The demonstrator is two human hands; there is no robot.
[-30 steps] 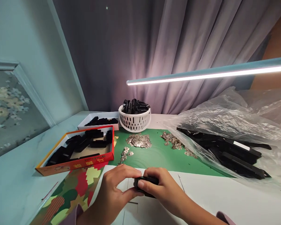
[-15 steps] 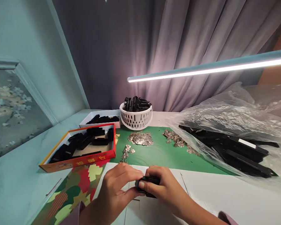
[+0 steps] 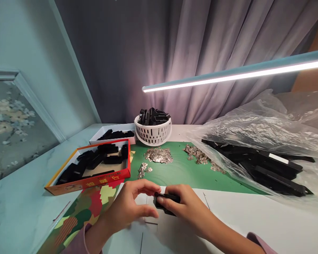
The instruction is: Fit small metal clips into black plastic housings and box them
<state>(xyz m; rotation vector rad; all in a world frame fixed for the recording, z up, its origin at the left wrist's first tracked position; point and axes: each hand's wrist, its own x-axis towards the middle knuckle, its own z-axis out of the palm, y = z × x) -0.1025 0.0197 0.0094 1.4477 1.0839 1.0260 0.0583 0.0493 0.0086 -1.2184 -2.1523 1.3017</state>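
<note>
A small black plastic part (image 3: 166, 204) is gripped in my right hand (image 3: 184, 203), thumb along its near side and fingers over its far side. My left hand (image 3: 134, 203) curves open just left of the part, thumb and fingers apart; its fingertips come close to the part's left end, and I cannot tell if they touch it. Both hands are above the white sheet (image 3: 228, 215). Beyond them, on the green mat (image 3: 180, 173), lie a pile of small metal pieces (image 3: 159, 155) and a smaller scatter of metal pieces (image 3: 143, 170).
An orange-red box (image 3: 103, 179) with black parts stands left, a white box (image 3: 132, 139) behind it. A white basket (image 3: 153, 135) heaped with black parts stands at the back. More metal pieces (image 3: 198, 155) lie beside a clear plastic bag (image 3: 241, 123) at right. A lit tube lamp (image 3: 228, 75) hangs above.
My left thumb and fingers have spread apart, and the thumb has come away from the black part. My right hand keeps its hold on the part, which has tilted slightly.
</note>
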